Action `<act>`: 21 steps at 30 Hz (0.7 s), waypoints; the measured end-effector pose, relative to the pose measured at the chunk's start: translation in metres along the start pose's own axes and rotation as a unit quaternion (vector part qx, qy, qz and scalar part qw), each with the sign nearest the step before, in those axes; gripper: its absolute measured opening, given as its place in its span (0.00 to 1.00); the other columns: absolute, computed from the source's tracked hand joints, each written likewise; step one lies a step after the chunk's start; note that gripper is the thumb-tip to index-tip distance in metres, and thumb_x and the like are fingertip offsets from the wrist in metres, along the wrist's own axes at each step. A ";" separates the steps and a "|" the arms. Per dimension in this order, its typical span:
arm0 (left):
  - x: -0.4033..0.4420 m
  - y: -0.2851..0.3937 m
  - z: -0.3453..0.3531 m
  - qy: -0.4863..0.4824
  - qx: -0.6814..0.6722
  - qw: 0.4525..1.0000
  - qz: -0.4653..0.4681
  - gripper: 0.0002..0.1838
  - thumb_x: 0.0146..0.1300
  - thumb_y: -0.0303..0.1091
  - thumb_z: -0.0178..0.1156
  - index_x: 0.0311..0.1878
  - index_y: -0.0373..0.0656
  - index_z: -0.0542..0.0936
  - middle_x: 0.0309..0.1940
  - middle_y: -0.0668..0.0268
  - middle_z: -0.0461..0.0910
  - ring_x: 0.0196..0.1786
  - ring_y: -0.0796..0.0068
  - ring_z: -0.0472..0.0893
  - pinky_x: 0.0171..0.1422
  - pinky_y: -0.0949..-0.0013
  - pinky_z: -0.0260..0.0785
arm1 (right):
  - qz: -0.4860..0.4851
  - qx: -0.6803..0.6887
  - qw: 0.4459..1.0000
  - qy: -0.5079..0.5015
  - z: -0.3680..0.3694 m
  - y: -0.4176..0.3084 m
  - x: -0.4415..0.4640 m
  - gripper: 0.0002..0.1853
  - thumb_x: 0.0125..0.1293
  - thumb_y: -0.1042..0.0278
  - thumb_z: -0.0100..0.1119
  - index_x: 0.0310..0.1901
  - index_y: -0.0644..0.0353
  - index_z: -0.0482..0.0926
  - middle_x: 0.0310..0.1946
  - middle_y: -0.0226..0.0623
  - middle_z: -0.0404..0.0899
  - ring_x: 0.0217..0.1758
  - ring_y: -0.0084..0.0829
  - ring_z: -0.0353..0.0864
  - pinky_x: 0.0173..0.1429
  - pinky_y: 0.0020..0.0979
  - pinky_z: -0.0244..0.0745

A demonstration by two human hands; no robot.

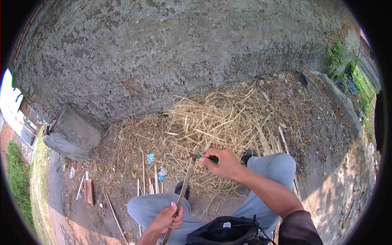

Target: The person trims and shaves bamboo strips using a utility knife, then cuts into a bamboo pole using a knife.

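My left hand [166, 218] is closed around the lower part of a long, narrow bamboo strip [187, 179], which slants up and away from me between my knees. My right hand [222, 162] grips a knife by its green handle [213, 159]. The short dark blade [193, 155] lies across the strip near its far end and appears to touch it. Below the blade, a heap of pale shavings [220, 118] covers the ground. How my right fingers wrap the handle is partly hidden.
A rough grey wall [171, 53] rises in front, with a concrete block [77, 132] at its left. Several loose strips [265, 141] lie by my right knee. A reddish-brown block [88, 191] and a blue-and-white wrapper [150, 157] are on the left. A black bag [228, 232] rests at my lap.
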State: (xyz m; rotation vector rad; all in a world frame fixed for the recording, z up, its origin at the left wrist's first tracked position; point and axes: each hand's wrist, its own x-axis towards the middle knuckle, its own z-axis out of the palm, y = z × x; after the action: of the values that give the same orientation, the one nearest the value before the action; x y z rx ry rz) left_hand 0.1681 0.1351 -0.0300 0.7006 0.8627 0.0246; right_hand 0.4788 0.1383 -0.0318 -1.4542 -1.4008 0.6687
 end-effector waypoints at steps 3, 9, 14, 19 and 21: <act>0.001 0.001 0.005 0.019 0.045 0.999 0.016 0.29 0.75 0.64 0.36 0.38 0.43 0.69 0.18 0.77 0.51 0.18 0.86 0.50 0.20 0.76 0.43 | -0.031 -0.024 0.999 -0.001 -0.002 -0.005 -0.003 0.12 0.66 0.62 0.66 0.39 0.65 0.83 0.39 0.43 0.88 0.32 0.36 0.87 0.39 0.33 0.80; 0.003 0.004 0.007 0.055 0.057 0.997 0.019 0.31 0.76 0.63 0.38 0.36 0.41 0.72 0.18 0.74 0.58 0.17 0.85 0.55 0.20 0.77 0.45 | -0.050 -0.016 0.998 -0.017 -0.004 -0.013 -0.007 0.13 0.66 0.59 0.65 0.39 0.64 0.82 0.37 0.45 0.87 0.29 0.40 0.85 0.37 0.38 0.78; 0.005 0.010 0.009 0.077 0.060 0.995 0.034 0.32 0.76 0.62 0.38 0.35 0.38 0.72 0.17 0.72 0.59 0.16 0.83 0.56 0.19 0.75 0.45 | 0.017 0.177 0.983 0.054 0.002 -0.005 0.000 0.16 0.68 0.58 0.65 0.41 0.66 0.82 0.27 0.32 0.83 0.25 0.21 0.79 0.31 0.27 0.74; -0.001 0.047 0.022 0.122 0.147 0.979 0.071 0.31 0.78 0.60 0.38 0.35 0.39 0.72 0.17 0.73 0.61 0.16 0.84 0.56 0.19 0.76 0.45 | 0.150 0.312 0.936 0.060 -0.015 -0.015 0.002 0.18 0.65 0.56 0.70 0.43 0.65 0.84 0.25 0.27 0.79 0.24 0.14 0.71 0.29 0.21 0.65; -0.003 0.072 0.024 0.127 0.223 0.963 0.078 0.32 0.78 0.60 0.38 0.34 0.39 0.73 0.16 0.74 0.62 0.15 0.86 0.57 0.18 0.77 0.47 | 0.138 0.269 0.952 0.054 -0.010 -0.023 -0.002 0.18 0.64 0.57 0.71 0.44 0.66 0.85 0.24 0.25 0.78 0.23 0.13 0.70 0.29 0.21 0.64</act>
State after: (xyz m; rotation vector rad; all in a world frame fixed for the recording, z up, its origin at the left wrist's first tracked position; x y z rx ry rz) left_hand 0.2012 0.1772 0.0240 1.2077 1.0707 0.0639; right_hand 0.4774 0.1302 -0.0076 -1.2256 -0.8403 1.0402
